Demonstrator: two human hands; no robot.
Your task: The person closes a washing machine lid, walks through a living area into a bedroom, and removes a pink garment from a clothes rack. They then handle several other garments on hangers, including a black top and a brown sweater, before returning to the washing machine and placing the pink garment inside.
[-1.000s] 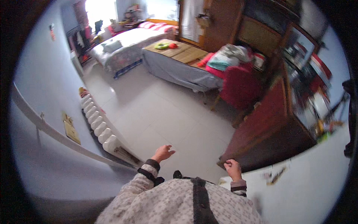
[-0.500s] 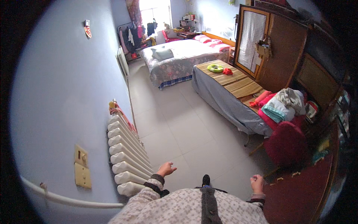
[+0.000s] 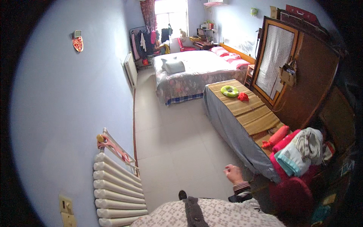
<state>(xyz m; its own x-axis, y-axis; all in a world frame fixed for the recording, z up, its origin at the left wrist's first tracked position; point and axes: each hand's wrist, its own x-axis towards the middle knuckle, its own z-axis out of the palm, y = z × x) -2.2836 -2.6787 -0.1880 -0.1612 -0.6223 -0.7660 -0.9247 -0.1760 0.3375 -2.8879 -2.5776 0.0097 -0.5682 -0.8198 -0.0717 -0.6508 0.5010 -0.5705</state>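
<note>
Head view, right hand: the person's right hand (image 3: pixel 233 174) hangs over the pale tiled floor (image 3: pixel 177 140), fingers (image 3: pixel 228 169) curled loosely inward with nothing in them; it touches nothing.
Head view, left hand: not visible, so whether it is open or closed cannot be told.
Nearest thing: the long low bed with a grey cover and tan striped mat (image 3: pixel 242 113) stands just beside the right hand, on its right.
On that bed: a green ring-shaped cushion (image 3: pixel 229 90) and a small red cloth (image 3: pixel 243 97) lie at the far end; a red cylindrical bolster (image 3: pixel 277 135) and a heap of folded pink, white and teal blankets (image 3: pixel 298 149) lie at the near end, probably stacked there to keep the middle free.
Left wall: a white ribbed radiator (image 3: pixel 115 185) carries a pink cloth (image 3: pixel 113 147) draped on its rail, likely to dry.
Far end: a floral-covered double bed (image 3: pixel 189 72) sits under the window.
Right side: a tall brown wooden wardrobe (image 3: pixel 302 75).
</note>
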